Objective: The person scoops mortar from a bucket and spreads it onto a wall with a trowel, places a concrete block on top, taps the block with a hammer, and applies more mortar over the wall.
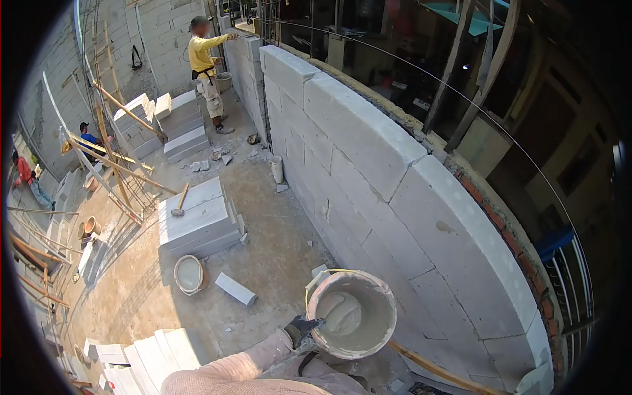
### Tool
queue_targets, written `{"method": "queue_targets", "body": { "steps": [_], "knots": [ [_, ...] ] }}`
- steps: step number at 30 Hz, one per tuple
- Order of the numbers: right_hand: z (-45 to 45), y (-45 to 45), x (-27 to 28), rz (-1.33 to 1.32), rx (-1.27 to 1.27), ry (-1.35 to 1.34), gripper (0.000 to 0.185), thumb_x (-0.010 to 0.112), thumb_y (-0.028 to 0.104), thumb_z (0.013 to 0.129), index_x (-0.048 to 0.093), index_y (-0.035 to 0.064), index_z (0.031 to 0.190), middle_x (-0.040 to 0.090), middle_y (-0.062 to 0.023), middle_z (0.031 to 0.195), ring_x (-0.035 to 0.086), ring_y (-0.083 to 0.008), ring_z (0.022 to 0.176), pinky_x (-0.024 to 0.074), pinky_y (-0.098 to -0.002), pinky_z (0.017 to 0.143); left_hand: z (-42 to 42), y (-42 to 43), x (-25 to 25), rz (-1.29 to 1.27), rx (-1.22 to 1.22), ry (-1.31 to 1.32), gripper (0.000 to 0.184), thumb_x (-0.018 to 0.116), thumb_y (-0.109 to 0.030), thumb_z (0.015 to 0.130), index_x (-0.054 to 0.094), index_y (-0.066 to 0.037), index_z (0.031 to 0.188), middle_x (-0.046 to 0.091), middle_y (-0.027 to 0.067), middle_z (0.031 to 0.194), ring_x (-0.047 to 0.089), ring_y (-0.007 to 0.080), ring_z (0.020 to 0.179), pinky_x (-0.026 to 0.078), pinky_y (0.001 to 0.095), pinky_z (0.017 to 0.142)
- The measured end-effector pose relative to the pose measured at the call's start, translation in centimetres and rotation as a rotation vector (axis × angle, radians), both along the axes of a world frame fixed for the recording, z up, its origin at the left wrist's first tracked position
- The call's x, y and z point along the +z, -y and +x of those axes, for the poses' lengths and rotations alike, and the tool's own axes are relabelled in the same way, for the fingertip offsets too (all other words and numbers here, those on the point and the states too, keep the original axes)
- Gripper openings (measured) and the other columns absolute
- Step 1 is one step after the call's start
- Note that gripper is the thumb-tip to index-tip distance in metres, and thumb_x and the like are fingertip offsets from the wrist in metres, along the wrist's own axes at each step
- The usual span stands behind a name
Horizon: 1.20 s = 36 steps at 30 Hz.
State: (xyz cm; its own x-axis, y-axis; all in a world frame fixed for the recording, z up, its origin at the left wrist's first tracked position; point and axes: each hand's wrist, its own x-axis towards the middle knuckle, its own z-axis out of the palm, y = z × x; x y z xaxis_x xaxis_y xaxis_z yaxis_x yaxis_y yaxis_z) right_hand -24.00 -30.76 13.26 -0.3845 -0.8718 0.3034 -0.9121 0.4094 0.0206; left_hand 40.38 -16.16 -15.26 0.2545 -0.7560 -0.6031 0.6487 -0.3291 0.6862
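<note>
My left hand (301, 328), in a dark glove, has its fingers wrapped over the left rim of a large bucket (388, 327). Wet grey mortar (343, 315) lies in the bottom of the bucket, and its yellow handle (307, 289) hangs toward the far left side. The bucket stands tilted in front of my body, close beside the pale block wall (368, 171). My right hand does not show in the view.
A block stack (197, 214) bears a hammer (178, 212). Near it are a mortar bucket (189, 274) and a loose block (236, 288). A person in yellow (207, 59) stands by the wall; two more people are far left. A wooden pole (434, 370) lies right of the bucket.
</note>
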Motion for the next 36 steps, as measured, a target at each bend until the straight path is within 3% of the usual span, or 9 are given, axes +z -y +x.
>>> {"method": "queue_targets", "body": {
  "steps": [5,8,9,10,12,20,23,28,36],
  "knots": [
    [11.3,-6.8,4.5,0.054,0.197,0.14,0.058,0.047,0.049,0.096,0.067,-0.0055,0.103,0.067,-0.0282,0.097,0.062,-0.0455,0.089,0.048,-0.0489,0.08,-0.3,-0.2,-0.2,0.136,-0.065,0.008,0.058,0.078,-0.025,0.083,0.054,-0.002,0.13,0.066,0.01,0.116,0.065,0.0213,0.097,0.055,0.0354,0.085],
    [16.8,-11.1,8.9,0.214,0.219,0.621,0.055,0.061,0.047,0.091,0.063,0.003,0.125,0.067,-0.0203,0.116,0.064,-0.0334,0.105,0.0484,-0.0436,0.09,-1.6,-0.6,3.2,0.073,0.001,0.054,0.042,0.074,-0.017,0.085,0.058,-0.006,0.123,0.068,0.0071,0.105,0.066,0.019,0.089,0.057,0.0342,0.077],
    [16.0,-11.9,6.2,0.084,0.497,0.68,0.03,0.054,0.014,0.094,0.059,-0.0114,0.11,0.065,-0.0176,0.097,0.063,-0.0215,0.087,0.05,-0.0307,0.075,-1.7,-1.1,2.0,0.099,-0.031,0.123,0.038,0.07,-0.014,0.087,0.059,-0.004,0.122,0.068,0.0078,0.105,0.067,0.0194,0.09,0.057,0.0349,0.078],
    [16.4,-12.7,6.0,0.137,0.495,0.766,0.039,0.056,0.012,0.094,0.052,-0.0135,0.123,0.061,-0.0191,0.116,0.057,-0.0196,0.101,0.0431,-0.0295,0.089,-2.6,-1.5,3.4,-0.032,0.021,-0.019,0.034,0.066,-0.014,0.09,0.058,-0.001,0.121,0.068,0.0084,0.105,0.067,0.0203,0.092,0.057,0.0348,0.08],
    [18.3,-13.0,5.5,0.093,0.761,0.582,0.047,0.063,0.004,0.084,0.051,-0.0101,0.127,0.063,-0.0242,0.109,0.063,-0.034,0.093,0.0484,-0.0416,0.086,-5.1,-2.1,8.2,-0.069,0.042,-0.078,0.033,0.063,-0.012,0.091,0.057,-0.001,0.122,0.066,0.0086,0.109,0.067,0.0209,0.093,0.057,0.034,0.08],
    [22.6,-10.5,0.1,0.543,0.97,-0.066,0.022,0.058,0.013,0.085,0.055,0.001,0.104,0.062,-0.0159,0.093,0.065,-0.0329,0.09,0.0534,-0.0428,0.074,-13.5,-6.0,12.3,-0.175,-0.073,0.221,0.03,0.066,-0.009,0.089,0.06,0.001,0.117,0.066,0.0075,0.104,0.065,0.0177,0.09,0.054,0.0312,0.079],
    [22.7,-10.4,-2.5,0.445,0.975,-0.266,0.025,0.056,0.015,0.089,0.062,-0.0009,0.107,0.062,-0.0136,0.099,0.064,-0.0308,0.097,0.0516,-0.0435,0.079,-16.2,-7.5,11.6,-0.363,-0.225,0.796,0.026,0.068,-0.01,0.088,0.061,0.001,0.111,0.065,0.006,0.096,0.062,0.014,0.082,0.052,0.0292,0.073],
    [24.3,-10.6,-4.4,0.366,0.88,-0.376,0.026,0.058,0.015,0.087,0.065,-0.0025,0.105,0.063,-0.0143,0.1,0.064,-0.0295,0.096,0.0517,-0.0446,0.08,-21.8,-9.7,16.2,-0.258,-0.085,0.57,0.021,0.071,-0.01,0.087,0.06,0.003,0.099,0.06,0.0035,0.082,0.053,0.0108,0.072,0.045,0.0267,0.063],
    [22.3,-16.0,-3.7,0.901,0.964,0.064,0.023,0.06,0.015,0.084,0.069,0.001,0.1,0.068,-0.0183,0.092,0.068,-0.0295,0.096,0.0545,-0.0442,0.077,-23.2,-11.6,16.8,-0.324,-0.147,0.528,0.022,0.071,-0.01,0.086,0.06,0.004,0.097,0.063,0.0054,0.079,0.059,0.013,0.07,0.048,0.0295,0.061]
  ]
}}
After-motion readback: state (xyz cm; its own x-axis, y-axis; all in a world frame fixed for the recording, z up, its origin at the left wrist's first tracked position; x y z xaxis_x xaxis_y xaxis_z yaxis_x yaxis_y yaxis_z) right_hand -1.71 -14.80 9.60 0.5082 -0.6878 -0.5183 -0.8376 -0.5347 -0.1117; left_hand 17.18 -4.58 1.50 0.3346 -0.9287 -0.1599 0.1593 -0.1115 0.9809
